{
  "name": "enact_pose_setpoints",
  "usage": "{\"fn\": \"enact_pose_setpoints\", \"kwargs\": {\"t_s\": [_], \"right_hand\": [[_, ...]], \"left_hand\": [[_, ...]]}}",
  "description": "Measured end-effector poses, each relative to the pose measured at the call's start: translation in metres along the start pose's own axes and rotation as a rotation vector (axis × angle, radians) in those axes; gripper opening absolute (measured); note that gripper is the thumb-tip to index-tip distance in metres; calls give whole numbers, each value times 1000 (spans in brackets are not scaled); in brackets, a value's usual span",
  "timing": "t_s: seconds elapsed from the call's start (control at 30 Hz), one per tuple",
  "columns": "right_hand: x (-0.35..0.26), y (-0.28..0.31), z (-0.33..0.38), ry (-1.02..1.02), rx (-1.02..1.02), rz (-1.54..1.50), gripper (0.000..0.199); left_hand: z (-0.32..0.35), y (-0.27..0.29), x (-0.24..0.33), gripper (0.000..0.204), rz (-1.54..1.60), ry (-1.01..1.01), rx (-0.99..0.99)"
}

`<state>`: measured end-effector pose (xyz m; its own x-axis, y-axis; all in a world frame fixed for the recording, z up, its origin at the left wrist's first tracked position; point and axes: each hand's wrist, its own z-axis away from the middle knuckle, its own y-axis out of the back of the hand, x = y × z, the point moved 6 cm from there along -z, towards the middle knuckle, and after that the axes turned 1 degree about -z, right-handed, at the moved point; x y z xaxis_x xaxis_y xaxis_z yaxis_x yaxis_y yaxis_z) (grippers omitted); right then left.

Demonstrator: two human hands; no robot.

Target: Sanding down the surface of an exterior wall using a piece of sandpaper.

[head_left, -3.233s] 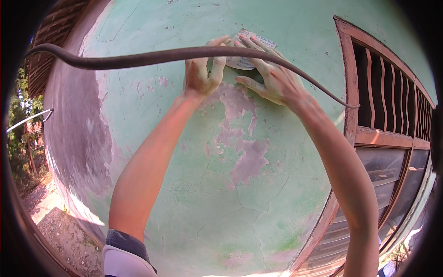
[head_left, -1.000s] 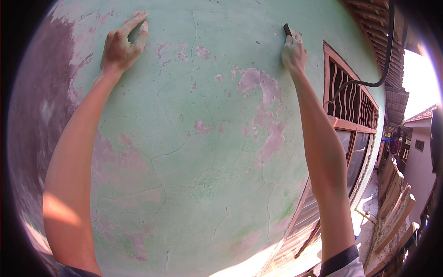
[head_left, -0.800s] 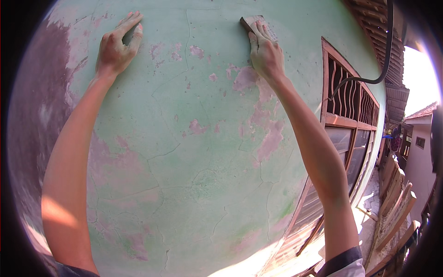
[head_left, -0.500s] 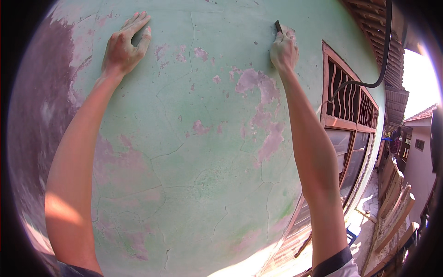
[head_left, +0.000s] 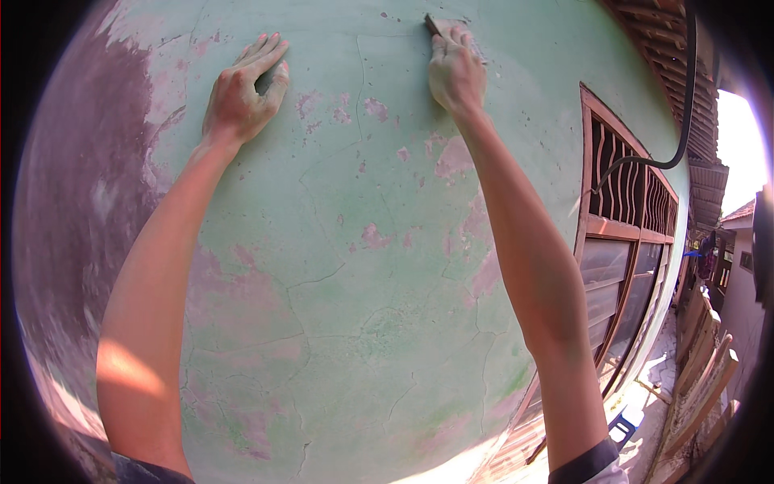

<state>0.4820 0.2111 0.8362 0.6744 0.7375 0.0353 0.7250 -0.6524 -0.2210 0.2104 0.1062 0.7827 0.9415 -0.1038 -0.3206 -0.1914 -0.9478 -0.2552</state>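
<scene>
Both my arms reach up to a pale green wall (head_left: 387,266) with cracks and flaking pinkish patches. My left hand (head_left: 242,93) lies flat against the upper left of it, fingers stretched out and holding nothing. Higher up, right of centre, my right hand (head_left: 458,77) presses a thin, flat piece with a dark edge (head_left: 432,26) to the wall. Its grey-brown face shows past my fingertips; the rest is hidden under the hand, so its exact kind cannot be made out.
A large purplish-brown patch (head_left: 81,177) covers the wall's left side. To the right are a barred window (head_left: 625,173) with a wooden frame and a hanging black cable (head_left: 687,105). Wooden planks (head_left: 701,387) lean at the lower right, near a blue object (head_left: 622,429) on the ground.
My right hand has slid left and slightly up along the wall with the flat piece. My left hand stays flat on the wall. The whole view has shifted slightly.
</scene>
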Motion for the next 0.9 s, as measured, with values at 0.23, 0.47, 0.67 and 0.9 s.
{"fn": "enact_pose_setpoints", "kwargs": {"t_s": [0.23,0.47,0.67,0.9], "right_hand": [[70,32,4,81,-65,84,45],[79,33,-6,-249,75,130,52],[5,4,26,335,-68,56,46],[125,69,9,-270,14,114,47]], "left_hand": [[3,11,-3,39,49,-15,3],[-1,-6,5,39,40,-23,-7],[0,3,-10,40,102,-36,-9],[-1,-3,5,40,52,-29,-19]]}}
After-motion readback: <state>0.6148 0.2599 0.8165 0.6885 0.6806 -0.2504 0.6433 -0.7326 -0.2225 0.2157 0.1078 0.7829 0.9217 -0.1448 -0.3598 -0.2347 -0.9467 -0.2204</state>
